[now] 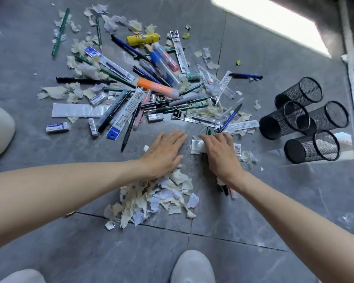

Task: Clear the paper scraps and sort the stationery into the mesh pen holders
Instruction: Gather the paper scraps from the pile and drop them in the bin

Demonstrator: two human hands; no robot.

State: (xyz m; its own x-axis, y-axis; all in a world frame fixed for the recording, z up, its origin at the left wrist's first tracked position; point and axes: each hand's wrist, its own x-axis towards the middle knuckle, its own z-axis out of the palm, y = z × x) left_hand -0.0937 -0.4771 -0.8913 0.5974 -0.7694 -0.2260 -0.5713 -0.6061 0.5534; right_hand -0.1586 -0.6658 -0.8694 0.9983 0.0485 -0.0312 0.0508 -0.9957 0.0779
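**Q:** Where are the containers, and what is in them?

**A:** Four black mesh pen holders [312, 147] lie on their sides in a cluster on the grey floor [253, 201]. They are off to the right of the right hand [221, 156] and apart from it. Their closed bases face the hand and their mouths point away, to the far right. Only bare mesh shows inside them.

**Q:** And the stationery?

**A:** The stationery [143, 88] lies in a loose heap beyond both hands' fingertips, mixed with torn paper. An orange highlighter [157, 87] lies with its long axis slanting from far left to near right. A blue pen [230, 118] slants down towards the right hand, its near end just past the fingertips.

**Q:** The paper scraps?

**A:** A pile of paper scraps [151, 199] (cream and white pieces) sits on the near side of the left hand [164, 152]. It touches the heel of the palm and runs under the wrist.

**Q:** What are the hands doing?

**A:** The left hand lies flat on the floor, palm down, fingers straight. The right hand's fingers bend over a white packet [195, 147] lying crosswise beneath them. Dark pen ends [225, 189] show by its wrist. I cannot tell whether that hand grips or only presses.
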